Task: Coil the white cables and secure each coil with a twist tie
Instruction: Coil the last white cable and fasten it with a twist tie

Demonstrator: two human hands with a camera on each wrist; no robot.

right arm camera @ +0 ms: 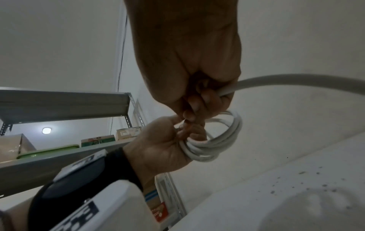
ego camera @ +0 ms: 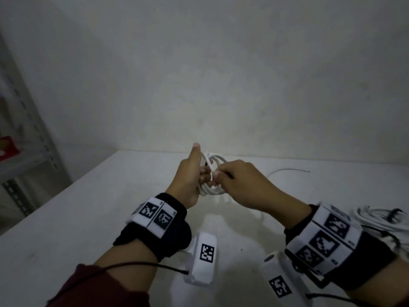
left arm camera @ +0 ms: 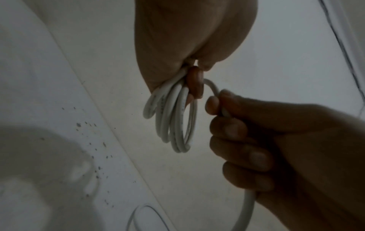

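Head view: left hand (ego camera: 192,173) clamps the white coil (ego camera: 210,173) above the table (ego camera: 66,229); right hand (ego camera: 239,185) grips the cable's free run.
Left wrist view: loops (left arm camera: 173,118) hang pinched; lay each new turn the same size.
Right wrist view: free cable (right arm camera: 296,81) passes through closed fingers; keep it taut.

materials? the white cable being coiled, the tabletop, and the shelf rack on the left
White cable: looks like smooth plastic-jacketed wire with a slight sheen and faint printing; it bends into tight loops.
Tabletop: white, matte, hard-looking, speckled with dark spots; laminate or painted board, cannot tell which.
Shelf rack: grey slotted angle posts and flat beams, probably painted steel.
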